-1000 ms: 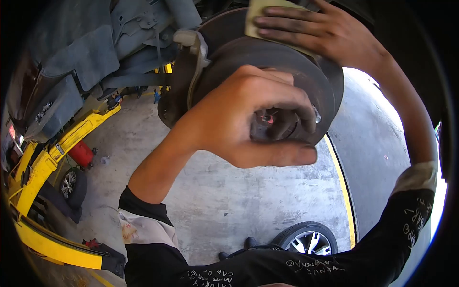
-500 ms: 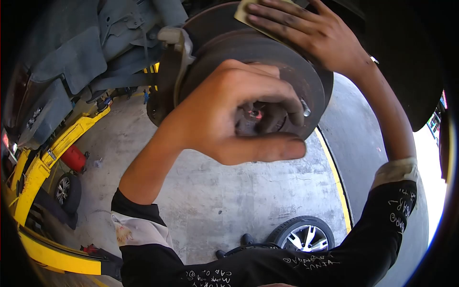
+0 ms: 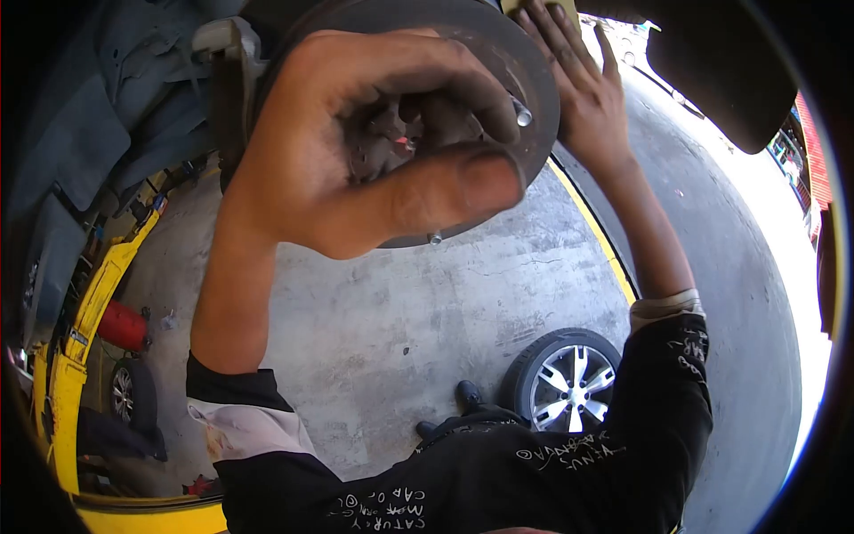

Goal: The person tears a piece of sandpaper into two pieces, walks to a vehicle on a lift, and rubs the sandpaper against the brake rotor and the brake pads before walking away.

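Note:
A dark brake disc [image 3: 534,84] with metal wheel studs [image 3: 523,116] fills the top middle of the view. My left hand [image 3: 302,142] is in front of its hub, fingers curled against it beside a stud. Between the bent fingers and thumb, the hub centre [image 3: 400,142] shows through. My right hand [image 3: 583,102] is raised at the disc's right edge, with darkened fingers laid over a yellowish sheet that looks like sandpaper [image 3: 511,5]. Most of that sheet is hidden or cut off by the frame's top.
A brake caliper bracket [image 3: 227,40] stands left of the disc. A wheel with a silver rim [image 3: 574,387] lies on the concrete floor [image 3: 374,311] near my feet. At left are a yellow lift arm [image 3: 89,320], a red tank [image 3: 123,326] and another tyre [image 3: 142,396].
The view has shifted, so the disc and left hand appear further left and higher. My right hand has moved from the disc's upper face to its right edge, fingers pointing more upward.

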{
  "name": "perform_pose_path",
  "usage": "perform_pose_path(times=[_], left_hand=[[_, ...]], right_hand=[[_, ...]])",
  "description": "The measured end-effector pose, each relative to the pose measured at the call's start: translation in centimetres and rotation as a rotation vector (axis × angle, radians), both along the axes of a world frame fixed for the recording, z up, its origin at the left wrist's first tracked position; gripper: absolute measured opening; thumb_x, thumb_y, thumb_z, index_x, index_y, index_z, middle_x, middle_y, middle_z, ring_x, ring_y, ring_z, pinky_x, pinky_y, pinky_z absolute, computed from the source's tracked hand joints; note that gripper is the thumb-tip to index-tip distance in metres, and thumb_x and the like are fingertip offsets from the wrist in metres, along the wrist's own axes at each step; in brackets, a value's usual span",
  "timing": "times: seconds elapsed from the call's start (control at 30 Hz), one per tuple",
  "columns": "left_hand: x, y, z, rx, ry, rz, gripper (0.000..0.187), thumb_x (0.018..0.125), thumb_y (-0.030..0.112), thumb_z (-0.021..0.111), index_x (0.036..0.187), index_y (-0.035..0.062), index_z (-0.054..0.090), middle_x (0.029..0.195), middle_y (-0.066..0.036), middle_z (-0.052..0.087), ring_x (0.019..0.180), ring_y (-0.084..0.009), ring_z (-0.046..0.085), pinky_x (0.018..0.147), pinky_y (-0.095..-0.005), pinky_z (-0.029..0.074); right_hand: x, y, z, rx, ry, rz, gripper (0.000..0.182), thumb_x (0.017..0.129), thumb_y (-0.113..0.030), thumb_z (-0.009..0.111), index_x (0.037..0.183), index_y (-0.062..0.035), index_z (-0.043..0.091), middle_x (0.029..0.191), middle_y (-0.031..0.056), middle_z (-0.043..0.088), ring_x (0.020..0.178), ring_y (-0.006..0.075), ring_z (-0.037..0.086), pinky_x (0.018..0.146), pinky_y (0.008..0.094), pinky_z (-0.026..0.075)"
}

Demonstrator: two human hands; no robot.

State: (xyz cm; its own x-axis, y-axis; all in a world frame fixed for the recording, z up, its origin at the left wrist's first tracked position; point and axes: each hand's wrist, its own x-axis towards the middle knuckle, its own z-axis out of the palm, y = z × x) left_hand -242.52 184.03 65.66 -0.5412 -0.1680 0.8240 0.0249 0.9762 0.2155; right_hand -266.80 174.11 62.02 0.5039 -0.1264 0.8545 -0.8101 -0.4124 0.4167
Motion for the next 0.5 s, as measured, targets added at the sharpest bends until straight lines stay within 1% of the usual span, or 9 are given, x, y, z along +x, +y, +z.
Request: perform_pose_path(times=[0.07, 0.1, 0.13, 0.27, 0.33, 0.37, 0.4, 0.47, 0.5], left_hand=[[-0.3, 0.4, -0.2, 0.022, 0.015, 0.003, 0.061, 0.084, 0.052, 0.064, 0.092, -0.0091, 0.066, 0.076, -0.011, 0.064, 0.054, -0.0095, 0.053, 0.055, -0.0222, 0.041], [-0.2, 0.4, -0.2, 0.013, 0.016, 0.017, 0.063, 0.085, 0.053, 0.063, 0.092, -0.0092, 0.065, 0.075, -0.011, 0.064, 0.054, -0.0095, 0.053, 0.055, -0.0223, 0.04], [-0.2, 0.3, -0.2, 0.0, 0.018, 0.038, 0.064, 0.086, 0.054, 0.061, 0.093, -0.0093, 0.065, 0.075, -0.012, 0.064, 0.055, -0.0096, 0.053, 0.054, -0.0223, 0.04], [-0.1, 0.4, 0.3, -0.026, -0.096, 0.059, 0.072, 0.085, 0.062, 0.057, 0.093, -0.0095, 0.065, 0.074, -0.012, 0.064, 0.054, -0.0094, 0.051, 0.054, -0.0222, 0.039], [0.0, 0.6, 0.3, -0.013, -0.082, 0.132, 0.08, 0.081, 0.069, 0.054, 0.092, -0.0096, 0.065, 0.072, -0.01, 0.062, 0.054, -0.009, 0.049, 0.056, -0.0234, 0.037], [0.0, 1.1, 0.6, -0.011, -0.134, 0.235, 0.088, 0.079, 0.076, 0.047, 0.092, -0.0101, 0.064, 0.067, -0.007, 0.058, 0.054, -0.0098, 0.047, 0.06, -0.0269, 0.036], [-0.2, 1.6, 0.7, -0.005, -0.147, 0.236, 0.088, 0.079, 0.076, 0.047, 0.092, -0.0101, 0.064, 0.067, -0.007, 0.058, 0.054, -0.0098, 0.047, 0.06, -0.0269, 0.036], [-0.5, 2.2, 0.8, 0.076, -0.162, 0.414, 0.096, 0.08, 0.08, 0.036, 0.094, -0.0114, 0.063, 0.065, -0.007, 0.055, 0.053, -0.0102, 0.044, 0.066, -0.0309, 0.035], [-0.6, 2.0, 0.8, 0.074, -0.167, 0.416, 0.096, 0.08, 0.08, 0.036, 0.094, -0.0114, 0.063, 0.065, -0.007, 0.055, 0.053, -0.0102, 0.044, 0.066, -0.0309, 0.035]], right_hand=[[-0.5, -1.0, -6.0, 0.005, -0.134, -0.03, 0.071, 0.077, -0.01, 0.064, 0.144, -0.0177, 0.04, 0.148, 0.0005, 0.04, 0.137, 0.0167, 0.036, 0.115, 0.0519, 0.013], [-0.5, -1.7, -9.9, 0.005, -0.173, -0.051, 0.07, 0.077, -0.01, 0.064, 0.143, -0.0165, 0.04, 0.148, 0.0021, 0.04, 0.138, 0.0178, 0.035, 0.115, 0.0529, 0.012], [0.3, -1.2, -11.0, 0.001, -0.21, -0.066, 0.07, 0.077, -0.01, 0.064, 0.143, -0.0154, 0.04, 0.148, 0.0036, 0.04, 0.138, 0.0188, 0.035, 0.114, 0.054, 0.011], [1.1, -1.0, -9.9, 0.035, -0.352, -0.079, 0.065, 0.081, -0.01, 0.059, 0.143, -0.0145, 0.04, 0.148, 0.0061, 0.039, 0.139, 0.022, 0.033, 0.114, 0.0551, 0.009], [1.9, -1.2, -9.0, 0.036, -0.488, 0.047, 0.06, 0.085, -0.011, 0.054, 0.143, -0.0132, 0.04, 0.148, 0.0074, 0.039, 0.139, 0.024, 0.033, 0.113, 0.0555, 0.007], [2.6, -0.9, -10.1, 0.061, -0.512, 0.041, 0.057, 0.087, -0.013, 0.05, 0.143, -0.0095, 0.039, 0.148, 0.0089, 0.039, 0.14, 0.0257, 0.032, 0.113, 0.0562, 0.006], [3.6, -0.3, -12.1, 0.127, -0.493, -0.01, 0.057, 0.086, -0.013, 0.05, 0.142, -0.0064, 0.04, 0.148, 0.0115, 0.038, 0.14, 0.0266, 0.032, 0.113, 0.0562, 0.006], [5.1, 0.3, -16.7, 0.226, -0.457, -0.063, 0.056, 0.086, -0.013, 0.05, 0.141, -0.0049, 0.042, 0.148, 0.0133, 0.038, 0.14, 0.0274, 0.031, 0.113, 0.0555, 0.005], [5.0, 0.0, -17.6, 0.204, -0.447, -0.075, 0.053, 0.087, -0.013, 0.049, 0.139, -0.0052, 0.045, 0.147, 0.015, 0.038, 0.14, 0.0286, 0.031, 0.113, 0.0558, 0.005]])
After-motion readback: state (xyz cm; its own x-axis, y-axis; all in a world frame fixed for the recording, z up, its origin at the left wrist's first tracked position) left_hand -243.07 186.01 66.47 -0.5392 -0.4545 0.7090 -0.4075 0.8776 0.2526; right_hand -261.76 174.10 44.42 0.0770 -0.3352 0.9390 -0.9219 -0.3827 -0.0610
